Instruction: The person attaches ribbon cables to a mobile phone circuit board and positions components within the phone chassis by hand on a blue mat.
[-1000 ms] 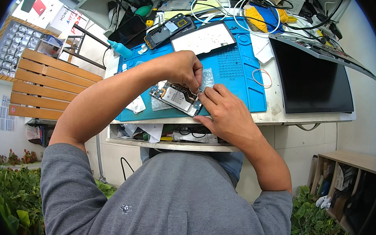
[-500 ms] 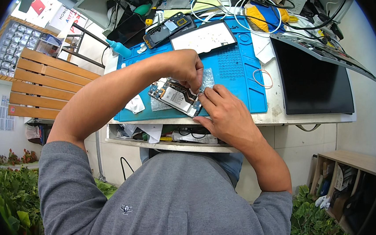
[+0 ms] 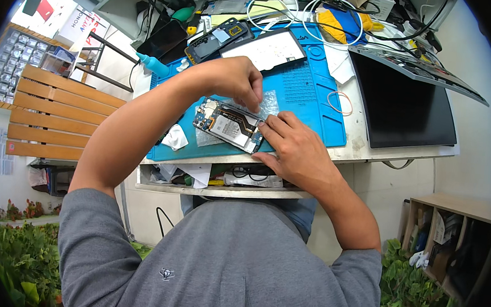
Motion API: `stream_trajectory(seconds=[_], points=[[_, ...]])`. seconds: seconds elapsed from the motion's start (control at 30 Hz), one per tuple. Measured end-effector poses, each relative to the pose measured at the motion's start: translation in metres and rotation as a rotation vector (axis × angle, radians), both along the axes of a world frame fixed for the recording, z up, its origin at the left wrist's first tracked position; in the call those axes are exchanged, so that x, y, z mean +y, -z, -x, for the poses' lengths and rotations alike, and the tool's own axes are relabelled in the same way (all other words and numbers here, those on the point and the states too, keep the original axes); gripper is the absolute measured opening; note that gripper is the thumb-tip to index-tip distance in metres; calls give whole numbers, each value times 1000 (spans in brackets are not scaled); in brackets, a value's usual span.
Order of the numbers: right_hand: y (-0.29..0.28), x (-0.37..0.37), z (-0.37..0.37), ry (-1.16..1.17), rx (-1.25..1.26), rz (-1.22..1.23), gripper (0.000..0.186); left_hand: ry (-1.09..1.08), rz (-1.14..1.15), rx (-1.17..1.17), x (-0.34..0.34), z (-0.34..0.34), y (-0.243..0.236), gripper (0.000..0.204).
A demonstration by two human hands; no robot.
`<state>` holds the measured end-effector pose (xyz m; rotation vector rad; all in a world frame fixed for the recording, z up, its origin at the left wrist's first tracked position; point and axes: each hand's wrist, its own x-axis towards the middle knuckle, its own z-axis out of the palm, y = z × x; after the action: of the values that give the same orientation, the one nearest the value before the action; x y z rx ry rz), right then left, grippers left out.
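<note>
While right hand (image 3: 294, 141) holds phone (image 3: 228, 129), left hand (image 3: 237, 80) withdraws

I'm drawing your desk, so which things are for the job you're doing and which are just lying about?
Seem part of the job:
opened phone
right hand, holding its right end
left hand, close to its top edge
blue mat underneath

Seem just lying about:
blue bottle
black screen
crumpled white scrap

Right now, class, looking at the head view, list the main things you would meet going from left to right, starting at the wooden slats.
Wooden slats → light-blue bottle → opened phone → right hand → pinkish loop → black screen.
</note>
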<state>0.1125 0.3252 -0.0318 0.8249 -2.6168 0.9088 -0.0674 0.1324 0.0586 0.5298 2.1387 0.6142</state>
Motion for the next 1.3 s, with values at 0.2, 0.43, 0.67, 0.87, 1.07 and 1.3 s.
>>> stream_trajectory(seconds=[0.2, 0.43, 0.67, 0.87, 1.07, 1.3], points=[[-4, 1, 1, 10, 28, -23, 56, -83, -164, 274, -38, -30, -34, 25], [-19, -2, 7, -29, -4, -89, 60, -379, -480, 133, -118, -74, -27, 28], [-31, -5, 14, -45, -102, -167, 63, -478, -651, 211, -170, -98, -5, 27], [-32, -11, 7, 4, -117, -168, 70, -468, -617, 263, -188, -89, 5, 25], [-29, -23, 2, 81, -84, -137, 74, -328, -434, 373, -183, -65, 1, 24], [-33, -21, 8, 93, -109, -119, 70, -6, -414, 486, -120, -18, 18, 29]])
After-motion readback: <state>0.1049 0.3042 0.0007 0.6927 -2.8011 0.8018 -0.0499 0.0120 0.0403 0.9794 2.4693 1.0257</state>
